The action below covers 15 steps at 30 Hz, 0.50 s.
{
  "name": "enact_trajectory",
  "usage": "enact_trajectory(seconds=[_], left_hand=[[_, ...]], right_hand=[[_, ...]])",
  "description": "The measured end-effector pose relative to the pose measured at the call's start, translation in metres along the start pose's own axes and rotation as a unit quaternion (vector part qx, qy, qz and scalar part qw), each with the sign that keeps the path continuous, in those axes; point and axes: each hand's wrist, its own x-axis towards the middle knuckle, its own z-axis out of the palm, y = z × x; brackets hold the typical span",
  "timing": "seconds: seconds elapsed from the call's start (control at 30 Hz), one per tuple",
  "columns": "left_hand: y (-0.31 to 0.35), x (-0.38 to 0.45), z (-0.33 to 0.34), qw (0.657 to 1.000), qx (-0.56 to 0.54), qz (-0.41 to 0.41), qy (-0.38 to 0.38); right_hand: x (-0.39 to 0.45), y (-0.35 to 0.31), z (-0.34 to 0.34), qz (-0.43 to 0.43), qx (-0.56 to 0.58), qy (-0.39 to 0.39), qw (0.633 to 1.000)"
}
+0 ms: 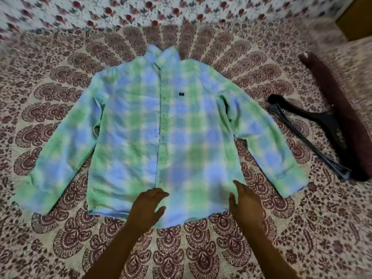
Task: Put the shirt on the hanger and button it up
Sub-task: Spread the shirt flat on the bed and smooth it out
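A green and blue checked shirt (161, 125) lies flat and face up on the bed, collar away from me, sleeves spread to both sides, its front placket closed down the middle. My left hand (148, 208) rests over the bottom hem near the placket, fingers relaxed. Over the hem further right is my right hand (246, 204), its fingers straight and pointing up the shirt. Neither hand holds anything. A dark hanger (314, 125) lies on the bed to the right of the right sleeve, partly under a dark maroon band.
The patterned maroon and cream bedspread (60, 57) covers the whole bed. A long dark maroon band (338, 101) lies across the hanger at the right. A flowered cloth (120, 11) runs along the far edge. A wooden edge (358, 19) shows at the top right.
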Motion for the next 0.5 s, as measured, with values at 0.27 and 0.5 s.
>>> enact_trajectory(seconds=[0.27,0.5], left_hand=[[0.011,0.062,-0.076,0.998,-0.051,-0.031,0.028],[0.046,0.132,-0.08,0.997,-0.073,0.011,0.031]], right_hand=[[0.026,-0.046,-0.054,0.033,0.104,0.054,0.993],[0.052,-0.016,-0.087,0.099,0.122,0.077,0.985]])
